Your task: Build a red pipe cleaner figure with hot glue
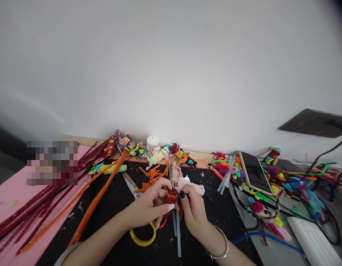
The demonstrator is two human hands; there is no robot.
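Note:
My left hand [151, 203] is closed around a small red, glittery piece wound from pipe cleaner [170, 198]. Right beside it, my right hand [191, 208] is pinched shut at the piece's right edge; what its fingertips hold is too small to make out. A pale pink hot glue gun [197, 187] lies just behind both hands. Beneath them are clear glue sticks [178, 236] and scissors [143, 243] with a yellow handle loop, partly covered by my left hand. Short orange pipe cleaner cuttings [153, 175] are heaped behind my left hand.
Long red pipe cleaners [46, 188] and orange ones [96, 199] stretch across the left side. A paper cup [153, 145] stands by the wall among fuzzy figures. At right lie a phone [255, 171], more glue sticks [228, 173], cables and a white power strip [312, 240].

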